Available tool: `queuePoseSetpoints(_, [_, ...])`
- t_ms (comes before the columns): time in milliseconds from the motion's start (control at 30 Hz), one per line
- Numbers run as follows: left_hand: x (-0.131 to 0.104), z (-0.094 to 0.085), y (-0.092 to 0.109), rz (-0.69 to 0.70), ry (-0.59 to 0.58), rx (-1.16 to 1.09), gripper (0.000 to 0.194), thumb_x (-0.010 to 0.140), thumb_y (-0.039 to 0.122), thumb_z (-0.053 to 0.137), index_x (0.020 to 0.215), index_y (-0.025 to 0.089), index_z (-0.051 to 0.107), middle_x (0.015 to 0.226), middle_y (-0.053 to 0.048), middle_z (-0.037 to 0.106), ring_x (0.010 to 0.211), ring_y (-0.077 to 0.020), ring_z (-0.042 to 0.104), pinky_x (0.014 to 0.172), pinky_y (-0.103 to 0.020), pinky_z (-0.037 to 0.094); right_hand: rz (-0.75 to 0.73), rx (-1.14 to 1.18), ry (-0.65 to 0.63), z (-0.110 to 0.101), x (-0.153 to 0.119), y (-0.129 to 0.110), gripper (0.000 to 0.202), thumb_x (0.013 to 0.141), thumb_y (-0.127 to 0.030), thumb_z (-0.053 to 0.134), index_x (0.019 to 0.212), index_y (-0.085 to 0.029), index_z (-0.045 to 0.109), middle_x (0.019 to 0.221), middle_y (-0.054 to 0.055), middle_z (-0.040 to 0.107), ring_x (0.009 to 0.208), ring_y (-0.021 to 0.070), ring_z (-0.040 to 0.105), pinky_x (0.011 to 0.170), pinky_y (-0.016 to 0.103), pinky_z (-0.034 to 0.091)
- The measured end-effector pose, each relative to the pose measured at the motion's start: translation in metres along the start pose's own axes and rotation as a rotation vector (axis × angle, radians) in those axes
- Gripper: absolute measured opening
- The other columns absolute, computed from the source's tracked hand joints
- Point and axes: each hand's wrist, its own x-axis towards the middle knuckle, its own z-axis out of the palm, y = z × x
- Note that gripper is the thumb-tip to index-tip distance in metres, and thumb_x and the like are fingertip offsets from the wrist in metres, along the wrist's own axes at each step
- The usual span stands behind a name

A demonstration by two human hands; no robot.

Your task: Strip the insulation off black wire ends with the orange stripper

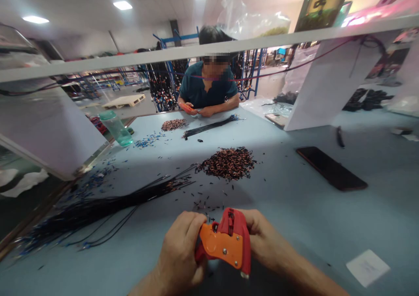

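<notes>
A red and orange hand tool (224,246) is held low over the near edge of the blue-grey table (294,226). My left hand (183,243) is wrapped round its handles. Behind the tool's red head, my right hand (260,235) is closed, its fingertips hidden, so what it holds cannot be made out. Just beyond lies a heap of small black and copper-coloured offcuts (229,163), with loose bits scattered toward the tool. A long bundle of black wires (114,203) stretches across the table's left side.
Across the table a person (209,86) leans over another red tool (188,108). A shorter wire bundle (211,126), a copper pile (173,124) and a green bottle (116,128) lie farther back. Right are a dark phone (332,168) and white paper (368,267). A white shelf (131,58) crosses above.
</notes>
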Motion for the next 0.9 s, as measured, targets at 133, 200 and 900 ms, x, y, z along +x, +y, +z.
queuePoseSetpoints(133, [0.0003,-0.0006,0.0007,-0.007,-0.023,0.006,0.028,0.079,0.024,0.048,0.105,0.016,0.05,0.078,-0.01,0.063,0.066,-0.0226,0.059,0.058,-0.034,0.049,0.003,-0.005,0.01,0.0022,0.0002,-0.0008,0.027,0.084,-0.032,0.062,0.064,-0.017,0.051,0.062,-0.004,0.046,0.057,0.0083,0.036,0.053,0.02,0.033])
queuePoseSetpoints(200, [0.0011,-0.0013,0.0018,-0.004,-0.02,0.024,0.022,0.08,0.023,0.047,0.101,0.017,0.051,0.072,-0.008,0.062,0.06,-0.0209,0.058,0.054,-0.031,0.047,0.009,-0.012,0.017,0.0031,0.0002,-0.0025,0.029,0.083,-0.034,0.063,0.063,-0.018,0.049,0.061,-0.005,0.044,0.057,0.0085,0.035,0.052,0.02,0.032])
queuePoseSetpoints(900, [0.0041,-0.0088,0.0047,-0.266,-0.064,-0.201,0.02,0.088,0.025,0.053,0.07,0.022,0.045,0.051,0.007,0.044,0.039,-0.0077,0.038,0.042,-0.021,0.028,0.02,-0.15,0.056,-0.0012,0.0014,-0.0089,0.015,0.082,-0.028,0.058,0.078,-0.016,0.065,0.059,-0.004,0.051,0.05,0.0089,0.042,0.049,0.02,0.034])
